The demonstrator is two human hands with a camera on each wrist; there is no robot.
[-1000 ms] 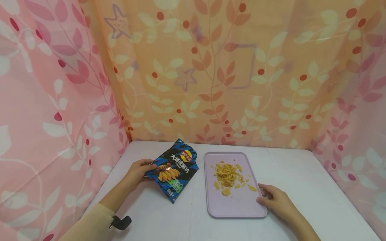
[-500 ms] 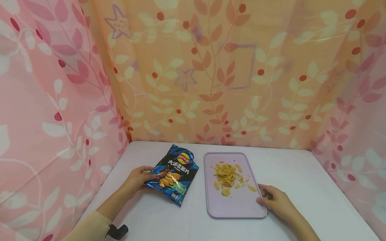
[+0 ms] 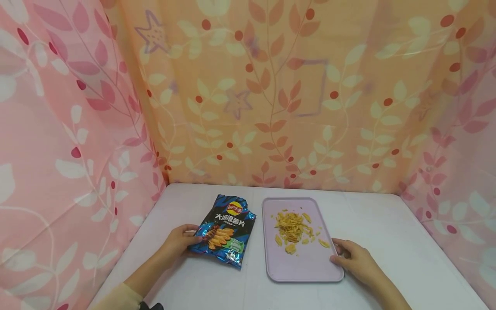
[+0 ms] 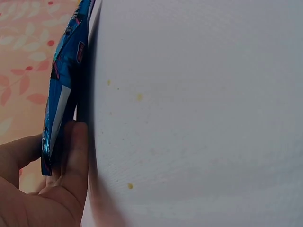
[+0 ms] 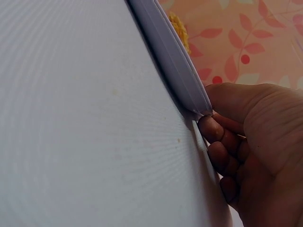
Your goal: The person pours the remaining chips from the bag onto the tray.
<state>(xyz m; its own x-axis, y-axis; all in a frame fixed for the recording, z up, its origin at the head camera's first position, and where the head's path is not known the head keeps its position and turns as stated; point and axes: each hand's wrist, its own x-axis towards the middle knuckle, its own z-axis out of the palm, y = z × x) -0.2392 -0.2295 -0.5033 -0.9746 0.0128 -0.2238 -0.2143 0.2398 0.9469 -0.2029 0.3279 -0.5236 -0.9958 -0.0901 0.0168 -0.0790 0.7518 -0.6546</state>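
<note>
My left hand (image 3: 179, 242) pinches the left edge of a blue and black bag of potato chips (image 3: 224, 232), thumb on its printed front. The bag's top edge looks torn at the right. In the left wrist view the bag (image 4: 66, 85) is seen edge-on, close over the white table, with fingers (image 4: 75, 161) behind it. A pile of broken yellow chips (image 3: 292, 226) lies on a pale purple tray (image 3: 304, 271) to the right of the bag. My right hand (image 3: 357, 261) grips the tray's right edge, thumb on the rim and other fingers curled at its side.
Small yellow crumbs (image 4: 130, 186) dot the white tablecloth (image 3: 387, 224). Orange and pink leaf-patterned curtains (image 3: 232, 142) enclose the table at the back and both sides. A narrow strip of table separates the bag from the tray.
The left hand has brought the bag lower and nearer to me, turning it more upright as seen from the head view. The right hand and the tray have stayed in place.
</note>
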